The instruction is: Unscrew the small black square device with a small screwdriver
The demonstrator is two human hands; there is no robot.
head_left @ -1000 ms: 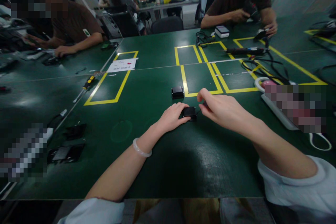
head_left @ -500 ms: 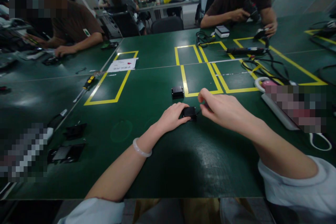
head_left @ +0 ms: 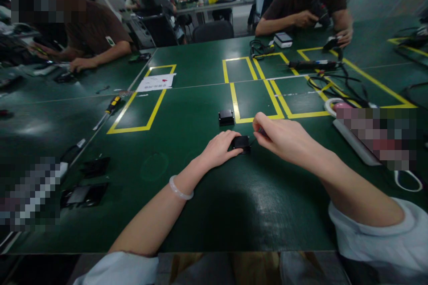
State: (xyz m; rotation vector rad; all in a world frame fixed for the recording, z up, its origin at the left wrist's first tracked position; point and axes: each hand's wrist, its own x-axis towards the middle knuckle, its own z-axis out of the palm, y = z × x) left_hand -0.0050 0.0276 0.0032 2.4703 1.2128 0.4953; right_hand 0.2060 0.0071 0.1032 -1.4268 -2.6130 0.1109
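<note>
A small black block (head_left: 241, 142) lies on the green table, with my left hand (head_left: 222, 146) gripping its left side between thumb and fingers. Just right of it, my right hand (head_left: 272, 131) is closed in a pinch. A thin dark piece runs between the block's right side and those fingertips; whether it is a wire or a slim tool I cannot tell. Behind my left hand stands another small black block (head_left: 226, 117), with shiny points at its corners, touched by neither hand.
Left lie a yellow-and-black screwdriver (head_left: 114, 104) and black parts (head_left: 84, 194). A paper sheet (head_left: 156, 82) lies across yellow tape. At right are a phone-like slab (head_left: 356, 142), cables (head_left: 351, 87) and a black stick-shaped tool (head_left: 312, 65). Co-workers sit across the table.
My right fingers have shifted very slightly around the thin dark piece. My left hand and both blocks stay in place.
</note>
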